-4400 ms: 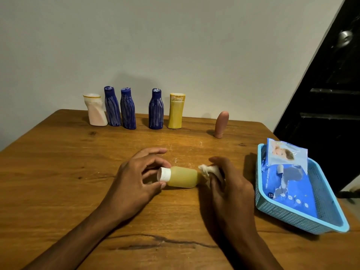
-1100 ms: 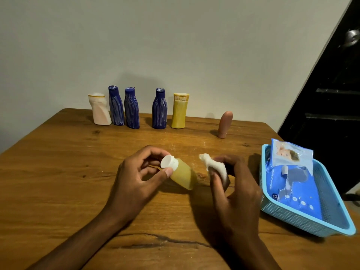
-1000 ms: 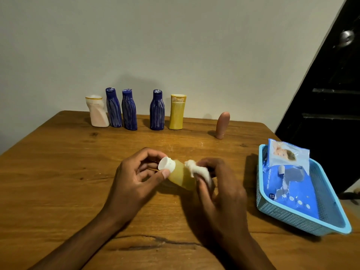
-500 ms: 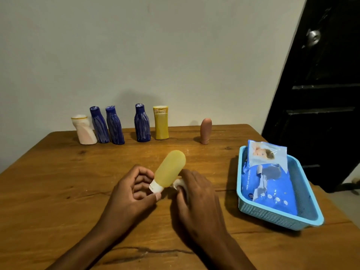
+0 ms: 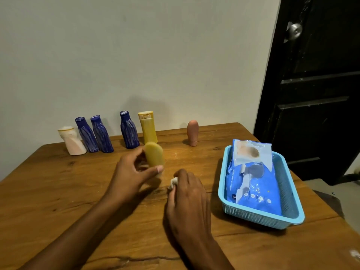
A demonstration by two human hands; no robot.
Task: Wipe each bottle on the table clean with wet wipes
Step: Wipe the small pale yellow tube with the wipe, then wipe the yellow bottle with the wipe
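My left hand (image 5: 134, 173) grips a small translucent yellow bottle (image 5: 153, 155), held upright with its cap end down and hidden by my thumb. It is blurred from motion, above the table's middle. Just right of it, my right hand (image 5: 187, 195) rests on the table with a crumpled white wet wipe (image 5: 174, 182) pinched under its fingers. Along the back edge stand a white-pink bottle (image 5: 71, 141), three dark blue bottles (image 5: 86, 134) (image 5: 102, 134) (image 5: 129, 130), a taller yellow bottle (image 5: 148, 126) and a small pink bottle (image 5: 192, 132).
A light blue plastic basket (image 5: 288, 217) sits at the table's right side with a blue wet-wipes pack (image 5: 253, 178) inside. The wooden table (image 5: 58, 191) meets a pale wall behind. A black door (image 5: 315, 84) stands to the right.
The left hand has tipped the yellow bottle from lying sideways to upright, cap down, and carried it away from me. The right hand with the wipe has come off the bottle and lowered to the table.
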